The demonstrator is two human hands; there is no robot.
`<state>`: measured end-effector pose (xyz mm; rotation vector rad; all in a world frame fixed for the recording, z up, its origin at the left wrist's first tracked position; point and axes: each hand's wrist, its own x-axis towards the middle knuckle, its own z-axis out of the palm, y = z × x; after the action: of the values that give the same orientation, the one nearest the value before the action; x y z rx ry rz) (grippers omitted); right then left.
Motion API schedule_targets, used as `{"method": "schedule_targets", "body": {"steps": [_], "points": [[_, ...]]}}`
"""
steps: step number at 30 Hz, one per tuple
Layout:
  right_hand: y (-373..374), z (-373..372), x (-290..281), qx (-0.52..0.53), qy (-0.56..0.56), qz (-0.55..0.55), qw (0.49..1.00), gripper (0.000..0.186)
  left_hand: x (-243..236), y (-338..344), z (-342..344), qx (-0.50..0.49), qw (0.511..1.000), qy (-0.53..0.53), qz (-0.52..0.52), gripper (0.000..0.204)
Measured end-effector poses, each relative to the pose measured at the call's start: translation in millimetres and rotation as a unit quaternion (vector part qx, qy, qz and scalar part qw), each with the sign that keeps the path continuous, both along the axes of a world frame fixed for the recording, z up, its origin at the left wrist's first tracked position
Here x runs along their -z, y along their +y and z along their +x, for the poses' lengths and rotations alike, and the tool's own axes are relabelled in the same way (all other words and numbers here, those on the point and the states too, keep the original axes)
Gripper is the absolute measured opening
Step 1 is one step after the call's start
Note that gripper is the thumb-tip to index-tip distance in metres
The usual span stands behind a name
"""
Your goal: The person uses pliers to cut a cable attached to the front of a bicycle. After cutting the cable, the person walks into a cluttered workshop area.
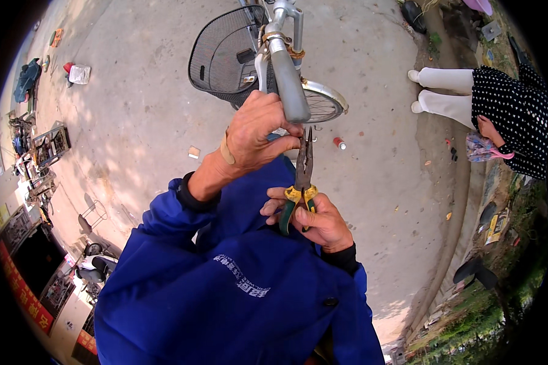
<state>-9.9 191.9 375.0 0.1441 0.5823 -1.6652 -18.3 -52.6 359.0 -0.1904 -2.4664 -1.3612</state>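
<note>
Grey rubber covers the handlebar sleeve of the bicycle, and that sleeve serves as the landmark for everything else. Just below its near end, the left hand is closed, its fingers curled and pinching something small that I cannot make out, right at the sleeve's end. A tan strip wraps that wrist. Below the sleeve again, the right hand wraps the green-and-yellow handles of the long-nose pliers, its grip pressed together around them. The dark pliers point up toward the sleeve's end, their tips almost touching the left fingers; whether the nose bites on anything I cannot tell.

Behind the sleeve sits a black mesh basket, and beyond it the chrome wheel rim. Far to the right of the sleeve stands another person in a spotted black top and white trousers. A small red-and-white can lies on the concrete ground to the lower right of the sleeve.

The risk, as I judge it, lies in how close the steel tips are to the left fingertips: a slip of the nose off a small part could nip skin, or the part could spring loose and drop onto the ground.
</note>
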Motion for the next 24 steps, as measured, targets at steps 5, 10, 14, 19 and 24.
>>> {"method": "schedule_targets", "body": {"steps": [5,10,14,19,24], "points": [[-1.9,1.6,2.0,0.013,-0.012,-0.014,1.000,0.066,0.2,1.9,-3.0,-0.007,1.000,0.026,0.002,0.029],[-4.0,6.1,4.4,0.036,-0.061,-0.033,0.997,0.044,-1.0,1.2,-3.2,-0.008,1.000,0.023,0.001,0.029],[-7.8,12.5,7.4,0.064,-0.080,-0.035,0.994,0.030,-1.8,0.5,-1.4,-0.003,1.000,0.002,0.006,0.031],[-1.0,12.8,1.2,0.017,0.109,0.101,0.989,0.026,-5.3,7.7,11.4,-0.043,0.998,0.030,-0.027,0.032],[19.9,8.1,4.6,-0.126,0.433,0.293,0.843,0.023,16.0,44.0,88.3,-0.171,0.929,-0.133,0.300,0.029]]}}
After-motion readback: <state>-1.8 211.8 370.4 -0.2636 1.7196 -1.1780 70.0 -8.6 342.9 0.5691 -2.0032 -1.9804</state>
